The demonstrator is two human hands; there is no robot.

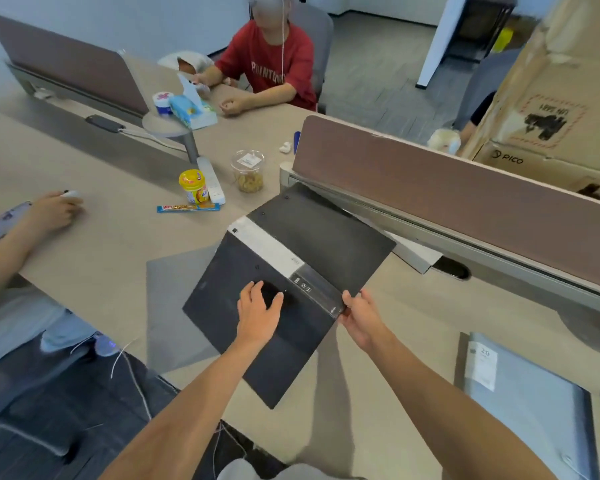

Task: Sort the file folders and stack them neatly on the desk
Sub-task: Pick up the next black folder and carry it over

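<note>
Folders were the job, and the one in hand was a black folder (284, 271) with a white and clear label strip along its spine, lying splayed open over the middle of the table (101, 244), tilted a little toward the divider. The left hand (258, 315) lay flat on the near cover with fingers spread, pressing rather than gripping, and held nothing between its fingers. The right hand (361, 318) was closed in a pinch on the near end of the spine, thumb on top and the other fingers seemingly under the edge.

It looked like a stiff board binder: the covers kept flat planes and did not sag where they overhung. That suggested moderate weight, light enough for one hand but awkward while open, since the two covers could swing on the spine. The surface seemed smooth and possibly slick, so a palm alone would likely slide. The safest hold was probably at the spine, after closing the covers, or with both hands on opposite long edges.

A grey folder (527, 403) with a white label lay flat at the right edge of the table, well apart from the black one, and a thin grey sheet (174, 299) lay partly under the black folder's left side.
</note>
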